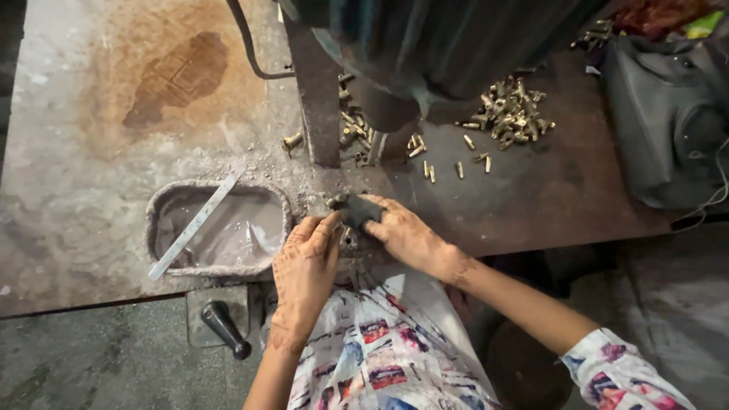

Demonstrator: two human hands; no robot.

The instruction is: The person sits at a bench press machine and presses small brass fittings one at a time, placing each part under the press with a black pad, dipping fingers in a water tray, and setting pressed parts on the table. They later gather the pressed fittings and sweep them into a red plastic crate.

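Note:
My right hand (pixel 406 237) grips a small dark metal block (pixel 358 210) at the near edge of a worn metal workbench (pixel 91 182). My left hand (pixel 305 267) rests beside it, fingertips pinched at the block's left end. Whether a small part sits between those fingers is hidden. Both hands lie just below the base of a dark machine column (pixel 319 91).
A shallow tray of murky liquid (pixel 220 231) with a flat metal strip (pixel 196 224) lies left of my hands. A heap of small brass parts (pixel 510 114) sits at the back right, others scattered nearby. A black lever handle (pixel 225 328) hangs below the bench. A dark bag (pixel 668 129) is at right.

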